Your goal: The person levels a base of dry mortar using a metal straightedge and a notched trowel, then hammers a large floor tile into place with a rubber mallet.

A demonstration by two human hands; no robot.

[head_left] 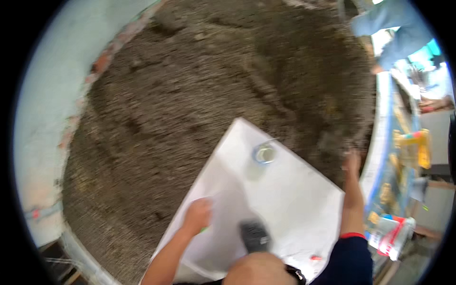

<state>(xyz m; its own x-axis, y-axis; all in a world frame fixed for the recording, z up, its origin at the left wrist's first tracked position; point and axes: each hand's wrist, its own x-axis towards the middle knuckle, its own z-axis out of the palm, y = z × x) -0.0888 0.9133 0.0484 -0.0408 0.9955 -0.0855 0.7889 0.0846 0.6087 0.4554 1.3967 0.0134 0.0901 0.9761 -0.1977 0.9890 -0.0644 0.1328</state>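
My left hand point(196, 216) is over the left part of a white board point(295, 204), its fingers curled in. A speck of green shows by its palm; what the hand holds is too blurred to name. Past the board's right corner, my right hand point(352, 162) reaches over rough brown soil or wet mortar point(190, 95), its fingers smeared by motion. A small clear cup point(264, 153) of pale liquid, with a thin stick leaning out, stands near the board's far corner. Between my arms, a dark grey shoe-like shape point(254, 235) rests on the board.
A pale wall point(47, 109) with a broken, brick-red lower edge curves along the left. Yellow tool-like things point(418, 145) and a red and white packet point(390, 236) lie on the right, beyond a pale rim point(378, 128). Another person's blue-grey sleeve point(387, 28) comes in at the upper right.
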